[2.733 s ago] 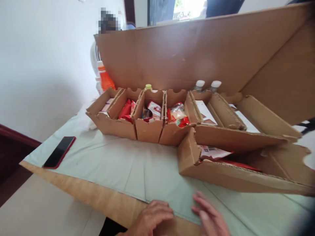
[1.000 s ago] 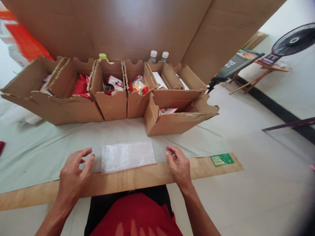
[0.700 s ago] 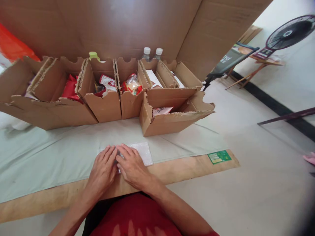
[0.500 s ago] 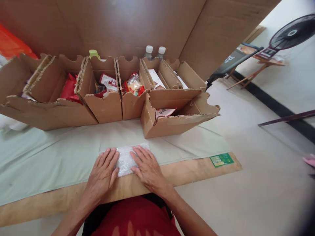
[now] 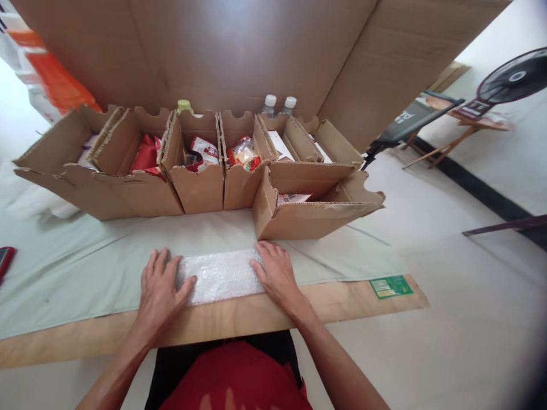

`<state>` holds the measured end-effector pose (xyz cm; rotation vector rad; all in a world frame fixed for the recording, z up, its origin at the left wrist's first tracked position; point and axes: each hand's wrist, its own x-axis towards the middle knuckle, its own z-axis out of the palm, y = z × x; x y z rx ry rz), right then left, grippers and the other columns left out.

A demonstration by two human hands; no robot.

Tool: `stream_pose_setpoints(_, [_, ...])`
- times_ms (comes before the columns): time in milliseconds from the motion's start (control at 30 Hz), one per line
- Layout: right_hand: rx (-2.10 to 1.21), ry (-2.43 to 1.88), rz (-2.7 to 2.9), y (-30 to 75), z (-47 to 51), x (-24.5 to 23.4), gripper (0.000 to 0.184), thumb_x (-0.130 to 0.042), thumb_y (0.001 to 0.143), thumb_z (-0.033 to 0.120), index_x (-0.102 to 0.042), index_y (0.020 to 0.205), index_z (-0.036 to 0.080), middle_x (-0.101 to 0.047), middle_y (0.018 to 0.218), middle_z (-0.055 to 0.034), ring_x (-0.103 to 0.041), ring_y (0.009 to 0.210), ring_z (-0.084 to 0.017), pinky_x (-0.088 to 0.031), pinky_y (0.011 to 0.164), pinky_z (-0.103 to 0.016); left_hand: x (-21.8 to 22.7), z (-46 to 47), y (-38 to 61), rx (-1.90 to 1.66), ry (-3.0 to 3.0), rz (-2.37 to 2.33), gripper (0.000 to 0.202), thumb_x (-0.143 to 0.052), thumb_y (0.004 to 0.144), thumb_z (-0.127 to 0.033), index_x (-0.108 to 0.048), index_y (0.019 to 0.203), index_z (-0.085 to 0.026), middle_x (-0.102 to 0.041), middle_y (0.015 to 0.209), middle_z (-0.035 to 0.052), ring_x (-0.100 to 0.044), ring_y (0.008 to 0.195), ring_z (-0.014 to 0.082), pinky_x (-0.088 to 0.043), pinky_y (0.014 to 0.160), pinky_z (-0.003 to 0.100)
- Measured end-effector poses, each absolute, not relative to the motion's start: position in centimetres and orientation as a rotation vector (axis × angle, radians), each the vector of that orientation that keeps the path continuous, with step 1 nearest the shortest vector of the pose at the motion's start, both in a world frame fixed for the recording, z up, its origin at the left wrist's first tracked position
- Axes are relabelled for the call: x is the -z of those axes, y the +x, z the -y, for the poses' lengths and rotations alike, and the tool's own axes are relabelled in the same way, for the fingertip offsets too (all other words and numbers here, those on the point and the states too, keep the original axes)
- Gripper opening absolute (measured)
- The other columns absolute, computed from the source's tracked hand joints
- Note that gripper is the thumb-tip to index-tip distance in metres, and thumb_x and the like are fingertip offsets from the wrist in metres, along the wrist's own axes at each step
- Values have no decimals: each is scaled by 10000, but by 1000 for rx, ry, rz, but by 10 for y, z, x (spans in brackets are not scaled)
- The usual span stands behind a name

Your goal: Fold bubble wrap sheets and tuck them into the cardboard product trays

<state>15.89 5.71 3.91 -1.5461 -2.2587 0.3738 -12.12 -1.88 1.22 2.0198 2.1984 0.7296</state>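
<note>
A flat, clear piece of bubble wrap (image 5: 223, 276) lies near the table's front edge, partly over the pale green cloth (image 5: 106, 265). My left hand (image 5: 160, 287) rests at its left end, fingers apart, the thumb lying on the wrap. At the opposite end my right hand (image 5: 277, 276) touches the wrap with its fingers stretched out and thumb on the near part. Both hands are open, palms down. The ends of the wrap are partly hidden under the fingers.
Cardboard bins (image 5: 200, 188) holding packets stand in a row behind the wrap. One bin (image 5: 314, 219) sits crosswise in front at right. Bottles (image 5: 269, 105) stand behind them, before a tall cardboard panel (image 5: 256, 51). A green label (image 5: 391, 286) lies at the table's right corner.
My hands have moved apart toward the two ends of the bubble wrap, so more of it shows between them. The view has shifted a little left.
</note>
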Motion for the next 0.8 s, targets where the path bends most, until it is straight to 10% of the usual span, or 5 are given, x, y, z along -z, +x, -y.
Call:
stream_pose_setpoints(133, [-559, -1566, 2110, 155, -41, -44, 37, -627, 915, 219, -651, 935, 199, -738, 1128, -111, -644, 1056, -296, -475, 906, -428, -22, 19, -118, -829, 1879, -2131, 218, -532, 866, -405, -627, 842, -211, -686, 1275, 178, -577, 1286, 391, -498, 1011, 544])
stream_pose_setpoints(267, [-1075, -1504, 1760, 158, 5, -52, 297, -627, 918, 281, -593, 1210, 237, -674, 831, 9, -623, 706, -174, -490, 689, -300, -52, 9, -118, -798, 1860, -2074, 198, -528, 896, -392, -630, 936, -227, -737, 840, 30, -693, 747, 217, -531, 687, 317])
stream_pose_setpoints(433, [-1411, -1320, 1471, 147, 52, -49, 698, -607, 923, 276, -351, 1572, 250, -708, 1001, -53, -659, 792, -184, -565, 698, -312, -68, -45, -97, -687, 2261, -1818, 365, -529, 881, -223, -634, 1230, -209, -767, 1066, 75, -713, 936, 252, -530, 836, 360])
stream_pose_setpoints(667, [-1652, -1358, 1398, 156, 54, -45, 384, -659, 922, 438, -726, 1255, 259, -630, 769, -9, -544, 606, -139, -502, 493, -241, -63, -26, -87, -847, 2385, -1657, 380, -536, 929, -212, -600, 1301, -170, -685, 1223, 157, -620, 1157, 308, -505, 1003, 480])
stream_pose_setpoints(800, [-1805, -1352, 1226, 159, 48, -45, 525, -652, 904, 590, -712, 1250, 199, -571, 704, 27, -506, 517, -100, -481, 487, -229, -61, 59, -84, -947, 2448, -1391, 452, -645, 887, -217, -566, 1333, -214, -659, 1245, 147, -590, 1205, 305, -507, 1027, 480])
